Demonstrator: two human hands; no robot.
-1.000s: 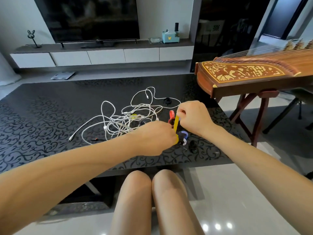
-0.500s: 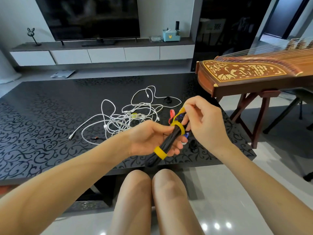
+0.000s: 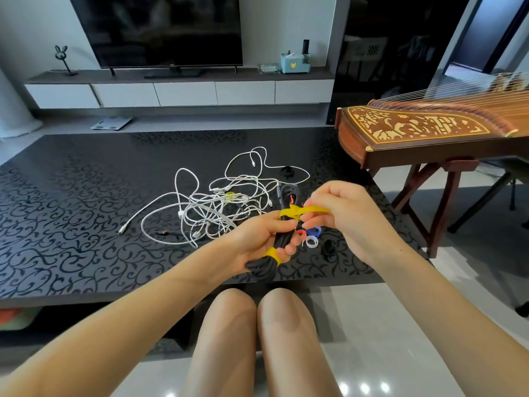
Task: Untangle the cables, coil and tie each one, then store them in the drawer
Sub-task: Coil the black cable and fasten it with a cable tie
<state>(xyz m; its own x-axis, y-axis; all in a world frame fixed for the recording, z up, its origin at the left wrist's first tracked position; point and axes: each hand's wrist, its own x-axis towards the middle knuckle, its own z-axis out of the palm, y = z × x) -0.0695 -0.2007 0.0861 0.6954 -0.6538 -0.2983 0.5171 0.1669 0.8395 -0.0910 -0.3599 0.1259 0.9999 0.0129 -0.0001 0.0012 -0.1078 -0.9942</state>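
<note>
Yellow strap (image 3: 312,210) tail is now pulled taut to the right, pinched by the right hand (image 3: 343,216). The left hand (image 3: 257,239) stays curled round the coiled black cable (image 3: 289,193), above the table (image 3: 71,196) near its front edge. Second tie likely almost cinched; white cables (image 3: 217,204) lie tangled behind.

Even, soft daylight fills the room, brightest at the right by the pale doorway (image 3: 472,38). The glossy black scroll-patterned tabletop (image 3: 86,224) carries a pale sheen; small white glints dot the polished grey floor tiles (image 3: 366,353). Wide-angle distortion bows the frame edges; detail is slightly soft.
</note>
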